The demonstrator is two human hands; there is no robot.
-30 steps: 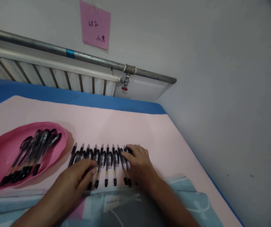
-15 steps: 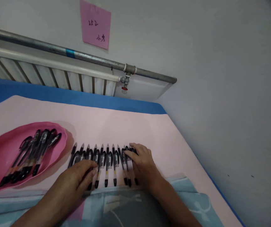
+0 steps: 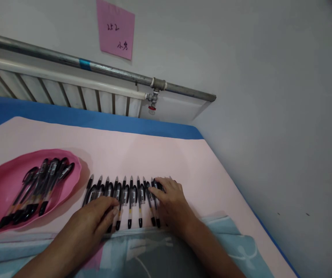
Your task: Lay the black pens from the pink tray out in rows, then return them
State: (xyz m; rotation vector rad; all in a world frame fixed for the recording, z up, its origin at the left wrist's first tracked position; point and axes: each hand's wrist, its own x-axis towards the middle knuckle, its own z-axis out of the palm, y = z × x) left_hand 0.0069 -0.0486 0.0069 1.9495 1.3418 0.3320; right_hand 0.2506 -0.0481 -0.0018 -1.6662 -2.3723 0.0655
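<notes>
Uncapped black gel pens (image 3: 130, 204) lie side by side in a row, tips pointing away from me, with loose black-and-clear pen caps (image 3: 142, 193) between them. My left hand (image 3: 96, 216) rests over the left part of the row. Its thumb and index finger are loosely bent and a little apart beside a pen; its other fingers are hidden underneath. At the right end, my right hand (image 3: 173, 200) has its thumb and forefinger on a pen cap (image 3: 155, 183). The palm covers part of the pens there, and some tips show beyond the fingers.
A pink plastic dish (image 3: 74, 181) at the left holds several capped pens (image 3: 48, 179). The table has a pale pink top (image 3: 160, 154) with a blue edge (image 3: 142, 125). Behind it are a radiator (image 3: 105, 101), a metal pipe (image 3: 119, 71) and a wall. Light-blue patterned cloth (image 3: 226, 231) lies in front.
My right hand has shifted slightly left along the row, uncovering pen tips at the far right end. The left hand and the dish stay in place.
</notes>
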